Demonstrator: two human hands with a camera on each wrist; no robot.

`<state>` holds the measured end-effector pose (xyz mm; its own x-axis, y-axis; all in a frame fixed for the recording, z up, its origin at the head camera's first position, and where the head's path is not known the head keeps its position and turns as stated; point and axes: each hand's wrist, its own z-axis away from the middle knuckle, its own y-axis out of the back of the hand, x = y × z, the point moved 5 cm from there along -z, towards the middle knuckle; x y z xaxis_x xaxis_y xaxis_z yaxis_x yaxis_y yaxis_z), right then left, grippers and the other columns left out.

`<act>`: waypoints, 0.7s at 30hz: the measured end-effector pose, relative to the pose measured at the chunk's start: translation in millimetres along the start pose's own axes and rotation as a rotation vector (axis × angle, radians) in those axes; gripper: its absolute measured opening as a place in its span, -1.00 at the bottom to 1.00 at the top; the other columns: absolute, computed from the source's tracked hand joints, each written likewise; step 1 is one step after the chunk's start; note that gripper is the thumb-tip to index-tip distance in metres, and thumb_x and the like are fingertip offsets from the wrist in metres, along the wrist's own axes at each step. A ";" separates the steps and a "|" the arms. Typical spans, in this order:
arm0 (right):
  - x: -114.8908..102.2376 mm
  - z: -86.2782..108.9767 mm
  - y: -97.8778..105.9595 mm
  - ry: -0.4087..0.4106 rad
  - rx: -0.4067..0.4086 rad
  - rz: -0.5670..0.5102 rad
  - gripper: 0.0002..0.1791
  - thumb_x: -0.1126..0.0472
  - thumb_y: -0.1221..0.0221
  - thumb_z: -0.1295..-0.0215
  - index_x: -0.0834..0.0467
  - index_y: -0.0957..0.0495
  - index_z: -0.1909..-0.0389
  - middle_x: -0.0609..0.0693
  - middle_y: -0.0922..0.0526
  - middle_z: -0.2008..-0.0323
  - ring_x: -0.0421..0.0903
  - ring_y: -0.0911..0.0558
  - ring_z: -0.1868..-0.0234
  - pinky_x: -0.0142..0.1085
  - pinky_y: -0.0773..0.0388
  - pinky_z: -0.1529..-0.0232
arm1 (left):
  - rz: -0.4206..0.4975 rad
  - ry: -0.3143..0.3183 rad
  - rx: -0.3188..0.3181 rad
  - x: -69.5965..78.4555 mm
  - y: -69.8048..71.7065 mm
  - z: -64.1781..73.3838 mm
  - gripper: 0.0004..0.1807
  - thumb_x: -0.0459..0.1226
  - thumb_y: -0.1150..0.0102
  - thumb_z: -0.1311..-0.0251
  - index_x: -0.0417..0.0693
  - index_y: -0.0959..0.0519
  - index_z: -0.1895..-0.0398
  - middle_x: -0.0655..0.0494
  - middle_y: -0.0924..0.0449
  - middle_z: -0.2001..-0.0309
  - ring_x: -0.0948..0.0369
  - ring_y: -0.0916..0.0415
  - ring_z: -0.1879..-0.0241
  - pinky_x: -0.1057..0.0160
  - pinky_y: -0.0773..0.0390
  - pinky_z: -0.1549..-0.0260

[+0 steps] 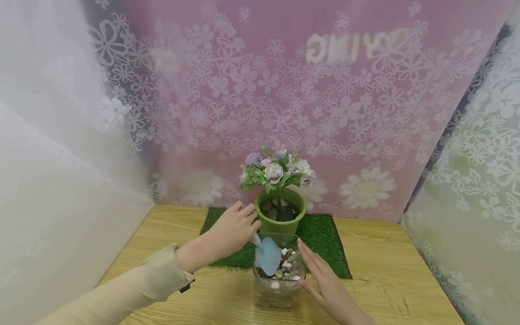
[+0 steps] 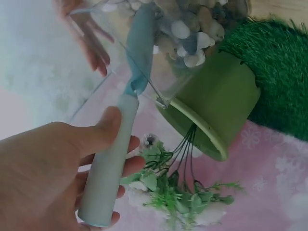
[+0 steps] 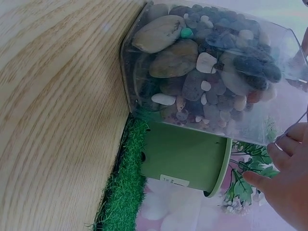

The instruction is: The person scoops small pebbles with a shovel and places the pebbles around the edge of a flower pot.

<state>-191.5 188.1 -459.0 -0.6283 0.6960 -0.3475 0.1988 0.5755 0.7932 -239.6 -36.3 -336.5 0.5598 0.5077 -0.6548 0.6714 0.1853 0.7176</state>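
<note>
My left hand [image 1: 231, 230] grips the pale handle of a small light blue trowel [image 1: 269, 257], thumb along one side and fingers wrapped round the other in the left wrist view. The trowel's blade points down inside the mouth of a clear square container [image 1: 280, 295]. Pebbles [image 3: 211, 79] of mixed sizes, grey, brown and white, fill the lower part of that container. My right hand [image 1: 327, 282] lies along the container's right side, its fingers extended at the rim. Between the blade and the stones some space shows in the left wrist view.
Just behind the container stands a green flowerpot [image 1: 280, 226] with dark stones inside and artificial flowers [image 1: 274, 173]. The pot sits on a green turf mat [image 1: 325, 243] on the wooden table [image 1: 378, 266]. Flower-patterned curtains [image 1: 260, 104] enclose the back and sides.
</note>
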 end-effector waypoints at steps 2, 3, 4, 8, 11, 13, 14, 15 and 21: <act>0.4 -0.1 -0.8 -0.011 -0.013 0.000 -0.06 0.12 -0.28 -0.39 0.00 0.05 -0.64 -0.05 -0.06 -0.60 -0.13 -0.24 -0.51 0.11 -0.34 -0.29 | -0.049 -0.030 -0.056 4.2 0.5 -3.0 -0.67 0.13 -0.11 -0.39 0.17 -0.64 0.06 0.24 -0.67 0.02 0.18 -0.45 -0.04 0.20 -0.34 0.12; 0.7 -0.2 -1.3 -0.014 -0.019 -0.009 -0.06 0.12 -0.27 -0.40 -0.02 0.06 -0.64 -0.05 -0.06 -0.61 -0.14 -0.23 -0.51 0.14 -0.33 -0.28 | -0.063 -0.042 -0.075 5.6 0.5 -4.0 -0.67 0.11 -0.10 -0.41 0.16 -0.63 0.02 0.23 -0.67 -0.02 0.19 -0.46 -0.06 0.19 -0.36 0.07; 0.8 -0.3 -1.5 -0.018 -0.023 -0.015 -0.06 0.12 -0.27 -0.40 -0.03 0.07 -0.64 -0.05 -0.05 -0.61 -0.15 -0.22 -0.51 0.14 -0.33 -0.28 | -0.077 -0.052 -0.090 6.5 0.6 -5.0 -0.67 0.11 -0.08 -0.43 0.17 -0.62 -0.01 0.23 -0.67 -0.04 0.19 -0.46 -0.10 0.17 -0.39 0.02; -0.8 -1.0 -0.6 0.000 -0.004 -0.009 -0.06 0.13 -0.28 -0.40 -0.01 0.06 -0.64 -0.03 -0.07 -0.60 -0.10 -0.26 -0.50 0.15 -0.34 -0.26 | -0.086 -0.068 -0.112 4.8 4.5 -8.8 -0.70 0.09 -0.07 -0.45 0.24 -0.63 -0.05 0.24 -0.67 -0.06 0.18 -0.46 -0.17 0.16 -0.39 -0.05; -2.1 -1.2 0.6 0.013 0.013 0.004 -0.07 0.14 -0.28 -0.39 0.01 0.05 -0.64 -0.01 -0.09 -0.60 -0.06 -0.30 -0.48 0.16 -0.35 -0.24 | -0.073 -0.077 -0.107 1.8 10.2 -12.9 -0.73 0.09 -0.13 -0.42 0.29 -0.66 -0.02 0.26 -0.68 -0.02 0.18 -0.46 -0.17 0.15 -0.38 -0.05; -2.1 -1.2 1.1 0.008 0.010 0.001 -0.07 0.14 -0.28 -0.39 0.00 0.05 -0.64 -0.01 -0.09 -0.60 -0.07 -0.30 -0.48 0.14 -0.33 -0.26 | -0.059 -0.088 -0.103 0.8 13.7 -16.3 -0.76 0.09 -0.17 -0.39 0.31 -0.68 0.02 0.27 -0.69 0.02 0.19 -0.47 -0.12 0.16 -0.37 -0.04; -2.2 -1.2 1.3 0.008 0.010 0.002 -0.07 0.13 -0.27 -0.40 0.01 0.05 -0.64 0.00 -0.10 -0.59 -0.07 -0.30 -0.48 0.13 -0.33 -0.26 | -0.046 -0.094 -0.100 0.6 15.1 -18.1 -0.76 0.09 -0.19 -0.38 0.31 -0.69 0.04 0.28 -0.69 0.05 0.19 -0.47 -0.10 0.16 -0.36 -0.03; -1.6 -1.3 1.1 0.001 0.005 -0.004 -0.07 0.13 -0.27 -0.40 0.00 0.05 -0.64 -0.01 -0.09 -0.59 -0.09 -0.28 -0.49 0.10 -0.31 -0.28 | -0.038 -0.100 -0.098 0.7 16.4 -20.1 -0.76 0.10 -0.20 -0.36 0.33 -0.69 0.04 0.29 -0.69 0.07 0.20 -0.47 -0.08 0.16 -0.37 -0.03; 1.1 -0.2 -0.6 -0.021 -0.024 -0.011 -0.07 0.10 -0.27 -0.41 -0.02 0.06 -0.64 -0.04 -0.07 -0.60 -0.15 -0.22 -0.51 0.06 -0.31 -0.32 | -0.021 -0.159 -0.081 9.6 16.2 -29.2 -0.79 0.08 -0.25 -0.31 0.41 -0.71 0.05 0.32 -0.69 0.06 0.23 -0.44 -0.04 0.20 -0.33 0.04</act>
<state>-192.4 188.4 -459.8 -0.6142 0.6986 -0.3670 0.1738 0.5734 0.8006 -237.5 -3.8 -324.2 0.6200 0.3651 -0.6945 0.6461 0.2647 0.7159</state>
